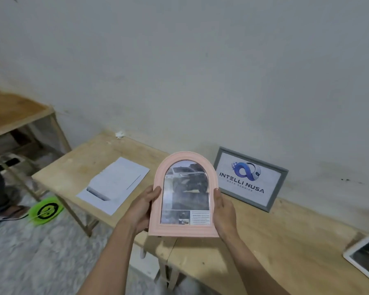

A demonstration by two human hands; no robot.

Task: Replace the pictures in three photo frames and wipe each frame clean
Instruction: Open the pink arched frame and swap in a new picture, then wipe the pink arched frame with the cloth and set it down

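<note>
I've got the pink arched frame point(184, 195) gripped by left hand point(142, 206) and right hand point(223, 211); grey frame point(250, 178) behind, loose papers point(115, 185) left on the tabletop point(264, 241).

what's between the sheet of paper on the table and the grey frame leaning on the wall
In the head view, the pink arched frame sits between the paper and the grey frame, held up above the table by the left hand and right hand.
</note>
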